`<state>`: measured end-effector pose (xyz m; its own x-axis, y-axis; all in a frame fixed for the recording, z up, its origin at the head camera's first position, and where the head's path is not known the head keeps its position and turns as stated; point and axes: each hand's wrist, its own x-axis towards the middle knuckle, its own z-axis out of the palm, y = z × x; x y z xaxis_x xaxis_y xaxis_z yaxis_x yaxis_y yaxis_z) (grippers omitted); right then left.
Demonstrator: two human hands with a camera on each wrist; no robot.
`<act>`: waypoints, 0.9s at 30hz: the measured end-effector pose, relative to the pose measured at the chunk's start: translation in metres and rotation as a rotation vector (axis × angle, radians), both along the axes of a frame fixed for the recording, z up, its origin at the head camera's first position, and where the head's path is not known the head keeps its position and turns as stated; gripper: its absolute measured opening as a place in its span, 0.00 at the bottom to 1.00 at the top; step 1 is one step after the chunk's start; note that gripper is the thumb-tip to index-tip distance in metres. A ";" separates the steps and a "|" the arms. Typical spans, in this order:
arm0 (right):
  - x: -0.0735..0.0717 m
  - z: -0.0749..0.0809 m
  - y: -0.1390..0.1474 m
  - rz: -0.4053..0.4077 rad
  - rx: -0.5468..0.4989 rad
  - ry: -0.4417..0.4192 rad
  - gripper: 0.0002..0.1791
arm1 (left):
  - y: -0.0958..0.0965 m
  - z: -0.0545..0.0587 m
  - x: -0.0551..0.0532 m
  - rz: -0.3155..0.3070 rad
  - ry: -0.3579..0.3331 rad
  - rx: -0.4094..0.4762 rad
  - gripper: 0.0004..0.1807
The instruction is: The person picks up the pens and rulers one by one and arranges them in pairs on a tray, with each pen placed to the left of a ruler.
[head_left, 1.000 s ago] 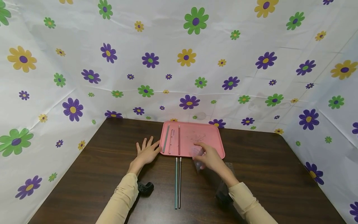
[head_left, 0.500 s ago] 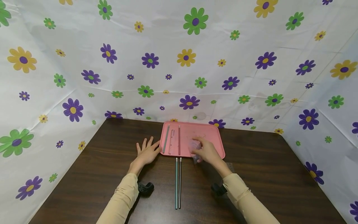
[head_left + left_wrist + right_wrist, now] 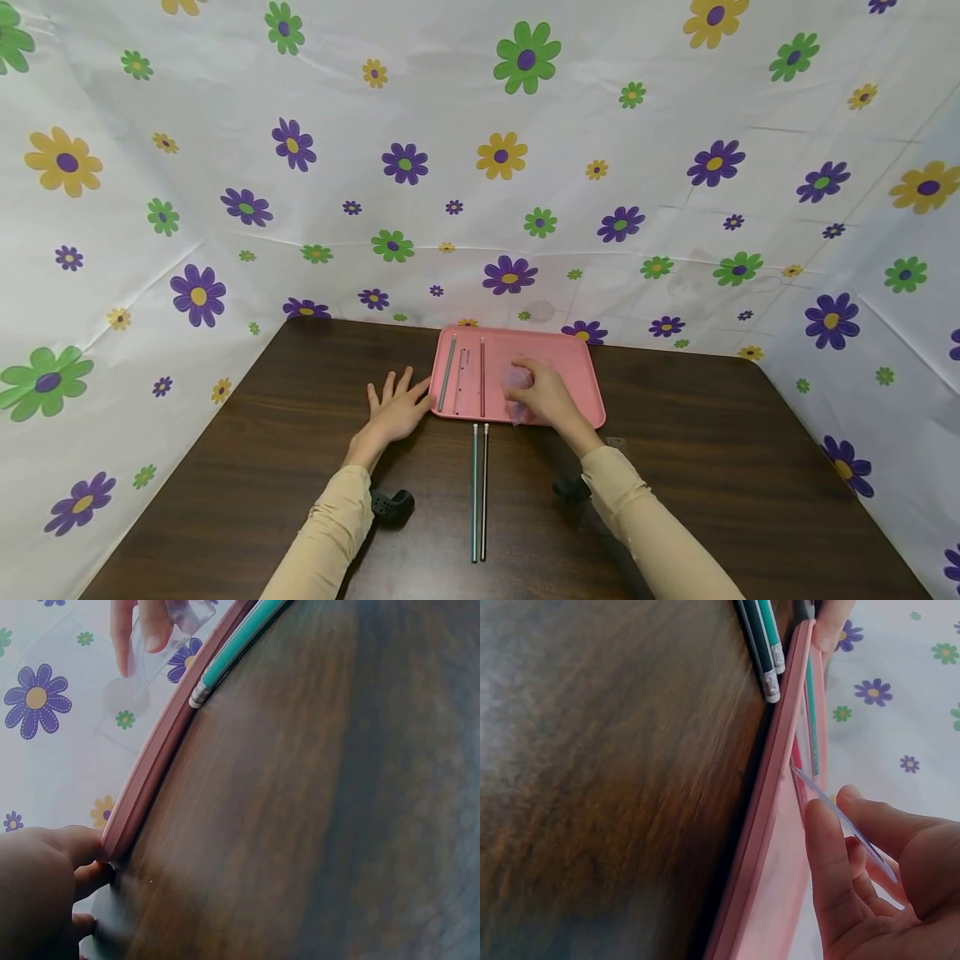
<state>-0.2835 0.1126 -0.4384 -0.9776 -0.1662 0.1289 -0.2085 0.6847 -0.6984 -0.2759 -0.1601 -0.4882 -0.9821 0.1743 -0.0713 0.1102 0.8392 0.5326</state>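
My right hand point(image 3: 546, 394) pinches a flat clear protractor point(image 3: 847, 823) between thumb and fingers. It is held tilted over the middle of the pink tray point(image 3: 573, 379), and one end reaches down near the tray's front rim. Fingers spread, my left hand point(image 3: 393, 412) rests at the tray's front left corner, touching its rim. Inside the tray lie a teal pencil point(image 3: 447, 373), a narrow clear ruler point(image 3: 461, 382) and a red pencil point(image 3: 482, 377), side by side. The protractor's markings are too faint to read.
In front of the tray, a teal pencil point(image 3: 475, 492) and a black pencil point(image 3: 484, 492) lie parallel on the dark wooden table point(image 3: 720, 467). A clear plastic piece point(image 3: 617, 444) is partly hidden by the right forearm. A flowered cloth point(image 3: 450, 167) hangs behind.
My right hand has moved left and farther over the tray with the protractor. The left hand has kept its place at the tray corner.
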 end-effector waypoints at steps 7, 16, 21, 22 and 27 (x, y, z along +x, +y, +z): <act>-0.010 -0.007 -0.002 -0.024 0.009 -0.003 0.32 | -0.001 -0.003 0.000 -0.013 0.021 0.011 0.31; -0.019 -0.013 -0.011 -0.019 -0.050 -0.014 0.32 | -0.001 -0.002 0.003 0.000 0.004 0.000 0.31; -0.021 -0.019 -0.015 -0.044 -0.080 -0.066 0.31 | 0.000 -0.002 0.003 0.001 0.004 0.001 0.31; -0.021 -0.020 -0.016 -0.048 -0.089 -0.075 0.31 | 0.000 -0.002 0.003 0.001 0.005 -0.001 0.31; -0.026 -0.022 -0.021 -0.061 -0.061 -0.056 0.31 | 0.000 -0.001 0.001 0.000 0.014 0.009 0.31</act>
